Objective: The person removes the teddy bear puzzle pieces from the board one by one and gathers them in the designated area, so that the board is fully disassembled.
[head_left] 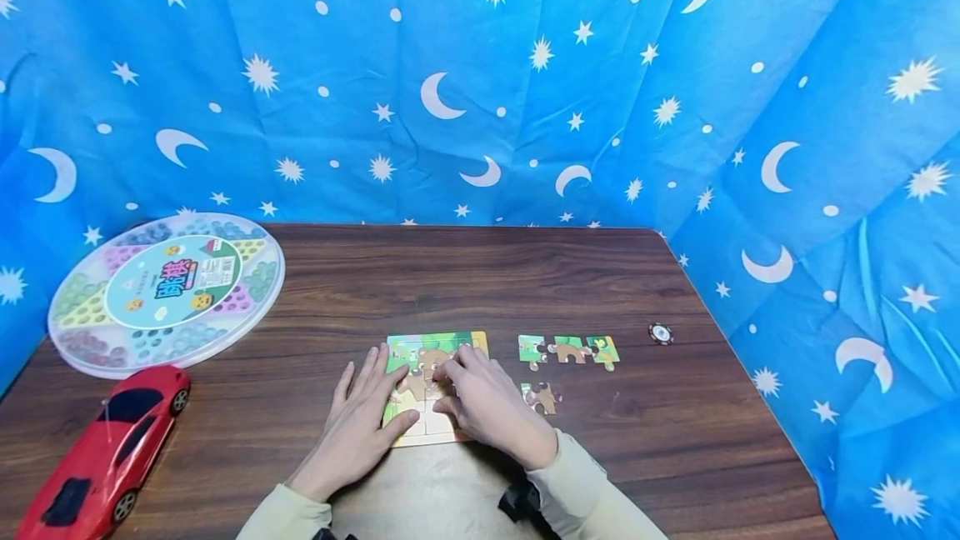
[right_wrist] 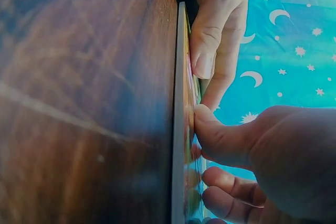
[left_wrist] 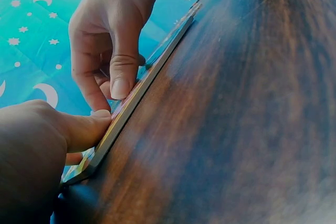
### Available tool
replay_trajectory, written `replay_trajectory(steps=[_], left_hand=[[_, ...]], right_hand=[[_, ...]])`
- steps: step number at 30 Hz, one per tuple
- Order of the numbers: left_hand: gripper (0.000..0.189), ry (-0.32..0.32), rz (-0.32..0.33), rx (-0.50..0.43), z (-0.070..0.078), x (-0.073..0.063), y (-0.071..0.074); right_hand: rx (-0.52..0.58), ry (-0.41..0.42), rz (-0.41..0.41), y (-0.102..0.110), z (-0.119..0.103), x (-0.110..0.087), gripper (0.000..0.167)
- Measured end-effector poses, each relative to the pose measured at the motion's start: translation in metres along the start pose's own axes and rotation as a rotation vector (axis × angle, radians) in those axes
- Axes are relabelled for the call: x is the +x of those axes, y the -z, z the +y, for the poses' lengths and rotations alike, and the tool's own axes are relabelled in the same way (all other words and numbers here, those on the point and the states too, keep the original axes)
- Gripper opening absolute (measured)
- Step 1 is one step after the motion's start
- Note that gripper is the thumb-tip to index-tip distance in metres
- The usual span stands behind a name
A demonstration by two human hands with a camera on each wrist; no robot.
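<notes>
A jigsaw board (head_left: 438, 437) with a brown bear picture lies on the table in front of me, partly filled with pieces. My left hand (head_left: 365, 417) rests on its left side, fingers extended, with the thumb near the lower edge. Over the middle and right of the board, my right hand (head_left: 487, 402) bends its fingers and holds a puzzle piece (head_left: 431, 390) between thumb and index finger, down against the board. Both wrist views show the thumbs touching the board's face; the fingers hide part of the picture. Several loose puzzle pieces (head_left: 571, 350) lie right of the board.
A round Chinese checkers set (head_left: 174, 282) lies at the back left, with a red toy car (head_left: 112, 448) in front of it. A poker chip (head_left: 661, 333) sits at the right. Blue star-and-moon cloth (head_left: 480, 132) hangs behind the dark wooden table (head_left: 465, 273).
</notes>
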State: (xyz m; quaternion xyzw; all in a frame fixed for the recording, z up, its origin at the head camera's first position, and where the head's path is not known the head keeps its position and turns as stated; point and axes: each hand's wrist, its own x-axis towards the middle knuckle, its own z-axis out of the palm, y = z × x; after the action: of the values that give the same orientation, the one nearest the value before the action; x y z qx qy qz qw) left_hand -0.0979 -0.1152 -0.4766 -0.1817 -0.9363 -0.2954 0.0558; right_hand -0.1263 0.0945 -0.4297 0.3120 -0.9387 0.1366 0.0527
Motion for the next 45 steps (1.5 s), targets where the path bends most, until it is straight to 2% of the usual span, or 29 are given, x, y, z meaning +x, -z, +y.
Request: replay_trajectory(steps=[4, 13, 22, 45], left_hand=[[0.063, 0.001, 0.000, -0.001, 0.0003, 0.0004, 0.0002], [0.064, 0.006, -0.002, 0.004, -0.0011, 0.0004, 0.0001], [0.064, 0.009, -0.004, 0.001, -0.0008, -0.0001, 0.0001], [0.064, 0.012, -0.010, -0.004, -0.0002, 0.0006, -0.0001]], right_hand=[[0.002, -0.024, -0.010, 0.0000, -0.0005, 0.0006, 0.032], [-0.029, -0.093, -0.010, -0.0025, 0.0012, 0.0004, 0.049], [-0.012, -0.084, 0.001, -0.0036, 0.0046, 0.0028, 0.047], [0.023, -0.122, 0.004, -0.0035, 0.0043, 0.0032, 0.047]])
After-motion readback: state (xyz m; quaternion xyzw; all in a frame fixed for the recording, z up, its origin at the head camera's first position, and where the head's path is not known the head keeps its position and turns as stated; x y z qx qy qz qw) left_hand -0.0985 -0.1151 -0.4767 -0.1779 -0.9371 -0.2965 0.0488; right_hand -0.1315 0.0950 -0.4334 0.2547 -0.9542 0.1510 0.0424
